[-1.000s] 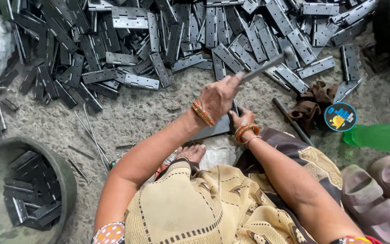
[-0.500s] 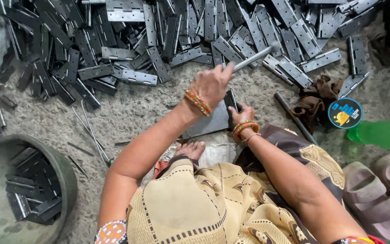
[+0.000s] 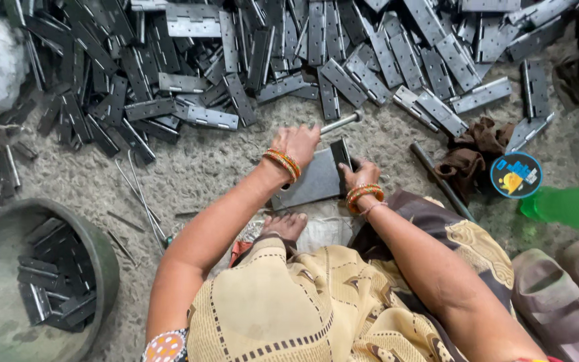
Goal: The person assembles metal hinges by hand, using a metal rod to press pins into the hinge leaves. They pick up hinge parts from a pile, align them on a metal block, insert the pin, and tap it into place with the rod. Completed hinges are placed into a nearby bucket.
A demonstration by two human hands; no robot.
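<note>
Two hands at a dark metal block, hinges heaped beyond.

Nearest us, left of the block [image 3: 313, 179] and well apart from it, we see a round green basin [image 3: 98, 258] with a few dark hinge pieces in it. A bare foot [image 3: 284, 224] rests just below the block. Our right hand [image 3: 363, 175] lies curled at the block's right edge, fingers closed on what looks like a small dark hinge [image 3: 342, 155] stood on end there, though the view is too tight to be sure. Our left hand [image 3: 297, 144] sits at the block's upper left, closed around a metal rod [image 3: 340, 123] that points up and to the right. Right of the block lie a brown rag [image 3: 469, 157] and a round blue lid [image 3: 516, 175]. Farthest off, above the block, we see the wide pile of grey hinges [image 3: 289, 53].
</note>
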